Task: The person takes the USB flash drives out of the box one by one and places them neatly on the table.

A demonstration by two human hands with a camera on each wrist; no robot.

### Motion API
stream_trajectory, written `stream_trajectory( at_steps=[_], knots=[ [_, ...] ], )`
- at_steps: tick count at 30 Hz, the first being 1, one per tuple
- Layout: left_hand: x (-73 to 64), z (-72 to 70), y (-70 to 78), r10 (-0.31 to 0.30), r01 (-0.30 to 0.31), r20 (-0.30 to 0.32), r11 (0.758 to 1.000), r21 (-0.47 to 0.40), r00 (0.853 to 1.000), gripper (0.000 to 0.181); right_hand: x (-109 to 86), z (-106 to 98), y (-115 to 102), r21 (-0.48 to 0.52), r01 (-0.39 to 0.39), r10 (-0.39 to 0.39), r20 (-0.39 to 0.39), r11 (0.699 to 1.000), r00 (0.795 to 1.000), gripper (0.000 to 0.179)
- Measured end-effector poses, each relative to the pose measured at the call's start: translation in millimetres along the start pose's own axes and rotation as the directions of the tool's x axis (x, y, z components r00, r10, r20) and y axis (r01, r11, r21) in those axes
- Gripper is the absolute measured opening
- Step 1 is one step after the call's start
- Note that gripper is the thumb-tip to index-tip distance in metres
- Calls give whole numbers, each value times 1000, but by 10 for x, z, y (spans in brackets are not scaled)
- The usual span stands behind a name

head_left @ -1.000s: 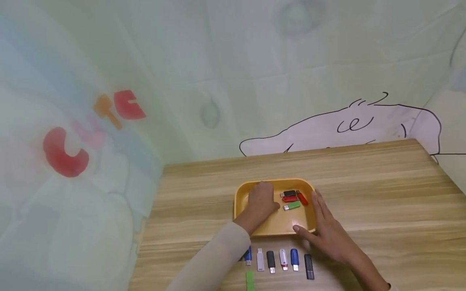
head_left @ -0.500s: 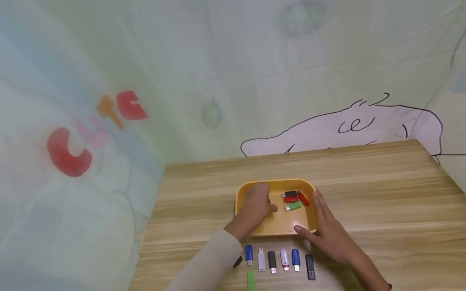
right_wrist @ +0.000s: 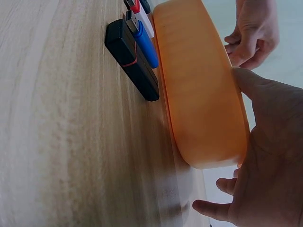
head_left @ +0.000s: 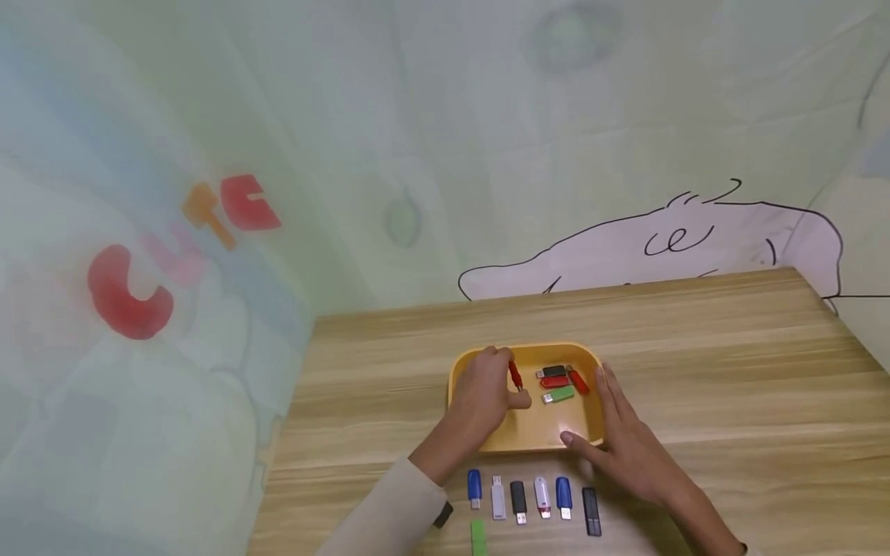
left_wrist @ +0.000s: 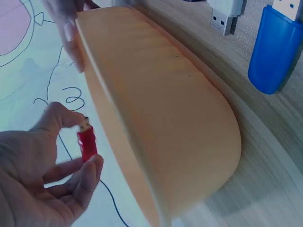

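My left hand (head_left: 483,390) is over the left part of a yellow plastic tray (head_left: 524,432). It pinches a red USB flash drive (left_wrist: 87,142) between thumb and fingertips, metal plug toward the thumb. At the tray's right end lies my right hand (head_left: 636,452), fingers straight along the outer wall and thumb on the near rim. Inside the tray are a black flash drive (head_left: 553,371), two red ones, including a tilted red drive (head_left: 578,380), and a green flash drive (head_left: 558,394). The right wrist view shows the right thumb (right_wrist: 253,82) at the rim.
In front of the tray several flash drives form a row, from a blue drive (head_left: 474,486) to a long black drive (head_left: 590,510). A green stick (head_left: 478,537) lies nearer. By the left sleeve sits a dark piece (head_left: 443,515), partly hidden. A printed cloth stands behind the wooden table (head_left: 730,347).
My left hand has risen slightly from the tray floor and turned, bringing the red flash drive into view between its fingers. The right hand has stayed at the tray's end.
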State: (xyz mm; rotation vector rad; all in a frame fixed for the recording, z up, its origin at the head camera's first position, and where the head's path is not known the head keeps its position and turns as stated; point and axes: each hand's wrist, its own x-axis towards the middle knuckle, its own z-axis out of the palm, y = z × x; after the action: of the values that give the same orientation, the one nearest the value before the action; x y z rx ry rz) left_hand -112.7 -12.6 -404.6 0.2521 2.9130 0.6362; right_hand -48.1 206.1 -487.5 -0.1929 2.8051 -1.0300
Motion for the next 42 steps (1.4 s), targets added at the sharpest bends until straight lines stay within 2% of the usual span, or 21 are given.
stream_trajectory(
  at_steps=[6, 12, 18, 24, 28, 31, 42],
  knots=[
    [-100, -61, -47, 75, -74, -29, 997, 29, 997, 55, -8, -2, -4, 0, 8, -8, -7, 1000, 1000, 118],
    [-224, -88, -102, 134, -136, -46, 989, -57, 990, 53, -25, -2, 3, 3, 20, -20, -14, 1000, 1000, 118],
    [-338, -114, -146, 197, -204, -62, 971, -122, 978, 53, -27, 10, 4, -1, 13, -13, -14, 1000, 1000, 119],
    [-458, -163, -179, 229, -237, -73, 959, -156, 971, 50, -12, 15, -2, -9, 2, -2, -13, 1000, 1000, 120],
    [-532, -172, -205, 262, -273, -89, 951, -145, 961, 49, -15, 22, 11, -7, 13, -13, -21, 1000, 1000, 120],
    [-591, -174, -228, 274, -285, -89, 948, -142, 958, 48, -20, 22, 13, -7, 18, -18, -25, 1000, 1000, 120],
    [-807, -186, -327, 257, -258, -24, 955, -146, 966, 50, -36, 17, -6, -6, 15, -15, -22, 1000, 1000, 119]
  ],
)
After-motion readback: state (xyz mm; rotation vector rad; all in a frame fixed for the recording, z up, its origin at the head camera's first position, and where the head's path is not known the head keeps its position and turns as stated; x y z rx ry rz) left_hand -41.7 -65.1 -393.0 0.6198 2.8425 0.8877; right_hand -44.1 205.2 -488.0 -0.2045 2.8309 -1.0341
